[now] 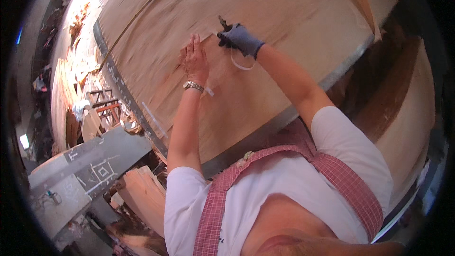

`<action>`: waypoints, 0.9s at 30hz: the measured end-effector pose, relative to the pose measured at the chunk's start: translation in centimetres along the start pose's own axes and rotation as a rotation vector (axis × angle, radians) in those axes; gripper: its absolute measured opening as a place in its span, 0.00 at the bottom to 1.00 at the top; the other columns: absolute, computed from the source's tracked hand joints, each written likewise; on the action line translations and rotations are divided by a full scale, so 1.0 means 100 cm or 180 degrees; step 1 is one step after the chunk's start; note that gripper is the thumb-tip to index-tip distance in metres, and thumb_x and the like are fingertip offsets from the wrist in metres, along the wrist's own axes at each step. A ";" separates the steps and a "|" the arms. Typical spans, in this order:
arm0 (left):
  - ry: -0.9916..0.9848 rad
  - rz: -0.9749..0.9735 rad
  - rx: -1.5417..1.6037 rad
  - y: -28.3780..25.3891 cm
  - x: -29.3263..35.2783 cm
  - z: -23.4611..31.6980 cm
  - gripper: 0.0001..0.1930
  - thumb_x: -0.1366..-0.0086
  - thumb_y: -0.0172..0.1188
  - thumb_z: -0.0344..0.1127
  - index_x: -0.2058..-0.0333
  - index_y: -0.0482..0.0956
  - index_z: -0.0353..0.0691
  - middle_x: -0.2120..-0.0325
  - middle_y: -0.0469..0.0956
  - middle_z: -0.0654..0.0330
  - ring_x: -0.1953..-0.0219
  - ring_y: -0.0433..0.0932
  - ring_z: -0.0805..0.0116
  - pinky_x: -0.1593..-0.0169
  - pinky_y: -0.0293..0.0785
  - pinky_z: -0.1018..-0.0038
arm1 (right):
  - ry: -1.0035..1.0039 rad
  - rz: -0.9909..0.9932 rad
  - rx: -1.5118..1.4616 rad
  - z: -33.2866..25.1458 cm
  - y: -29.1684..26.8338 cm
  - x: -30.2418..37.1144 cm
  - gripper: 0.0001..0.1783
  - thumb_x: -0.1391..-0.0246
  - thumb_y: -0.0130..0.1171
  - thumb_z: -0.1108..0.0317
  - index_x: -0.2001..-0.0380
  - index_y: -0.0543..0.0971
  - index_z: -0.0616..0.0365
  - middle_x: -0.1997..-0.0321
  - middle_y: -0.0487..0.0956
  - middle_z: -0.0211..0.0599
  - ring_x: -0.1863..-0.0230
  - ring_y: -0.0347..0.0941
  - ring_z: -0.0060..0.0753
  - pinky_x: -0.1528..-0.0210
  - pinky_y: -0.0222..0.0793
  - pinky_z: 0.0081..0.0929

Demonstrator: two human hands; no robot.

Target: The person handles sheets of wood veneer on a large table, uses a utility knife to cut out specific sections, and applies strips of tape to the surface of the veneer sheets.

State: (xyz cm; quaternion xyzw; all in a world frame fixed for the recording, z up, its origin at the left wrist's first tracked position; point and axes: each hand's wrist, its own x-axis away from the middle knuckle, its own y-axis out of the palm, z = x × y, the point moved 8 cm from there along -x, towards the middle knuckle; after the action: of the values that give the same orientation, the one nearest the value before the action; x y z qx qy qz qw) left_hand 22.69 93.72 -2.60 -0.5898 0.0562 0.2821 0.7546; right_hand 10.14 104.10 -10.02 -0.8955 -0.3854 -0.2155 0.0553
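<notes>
A broad sheet of thin wood veneer (246, 99) covers the table before me. My left hand (195, 64), bare and with a metal wristwatch (193, 85), lies flat on the sheet with its fingers stretched out, beside a dark slit or edge in the wood. Just to its right, my right hand (241, 39), in a blue-grey glove with dark fingertips, is closed around a short dark tool (222, 22); its tip points away and its exact kind is unclear. A loop of thin whitish tape (243, 68) hangs under the right wrist. A short tape piece (209, 92) sticks near the watch.
A long thin strip (142, 11) crosses the sheet at the far left. The table has a grey metal edge (342, 70). Stacked veneer (410, 99) stands at the right. At the left are a grey metal bench (106, 154), a small rack (108, 109) and veneer scraps (71, 78).
</notes>
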 end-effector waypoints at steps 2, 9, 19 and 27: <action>-0.0041 -0.0125 -0.0175 0.020 -0.010 0.004 0.21 0.39 0.56 0.33 0.46 0.75 0.50 0.46 0.75 0.67 0.46 0.70 0.61 0.44 0.61 0.61 | 0.0339 0.0010 0.0344 0.007 -0.002 -0.009 0.19 0.47 0.62 0.57 0.68 0.79 0.67 0.73 0.82 0.42 0.74 0.78 0.28 0.74 0.72 0.27; 0.0389 -0.0587 -0.1082 0.058 -0.022 0.033 0.13 0.36 0.56 0.39 0.54 0.81 0.52 0.47 0.77 0.70 0.47 0.73 0.67 0.45 0.60 0.65 | -0.1110 -0.0015 0.1946 0.004 -0.021 -0.024 0.24 0.43 0.53 0.51 0.64 0.78 0.66 0.67 0.80 0.57 0.66 0.79 0.55 0.64 0.74 0.43; 0.0020 -0.1604 -0.1182 0.088 -0.076 0.098 0.20 0.34 0.50 0.41 0.45 0.72 0.44 0.44 0.72 0.57 0.45 0.72 0.61 0.43 0.64 0.59 | 0.0259 -0.0131 -0.0127 -0.035 -0.293 0.063 0.14 0.40 0.57 0.58 0.65 0.75 0.60 0.72 0.80 0.32 0.79 0.70 0.18 0.78 0.66 0.18; 0.1290 -0.1880 0.0820 0.204 -0.131 0.379 0.42 0.45 0.62 0.41 0.34 0.54 0.40 0.32 0.52 0.52 0.30 0.48 0.54 0.29 0.41 0.56 | 0.0155 0.1588 -0.0329 -0.013 -0.480 0.094 0.09 0.42 0.58 0.64 0.66 0.78 0.58 0.74 0.82 0.33 0.82 0.69 0.19 0.80 0.63 0.18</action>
State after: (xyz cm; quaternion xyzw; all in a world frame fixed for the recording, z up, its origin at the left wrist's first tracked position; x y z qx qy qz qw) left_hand -7.63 126.94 -3.35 -0.5247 0.0669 -0.0793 0.8450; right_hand -18.87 143.48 -8.02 -0.9591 -0.1395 -0.2360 0.0701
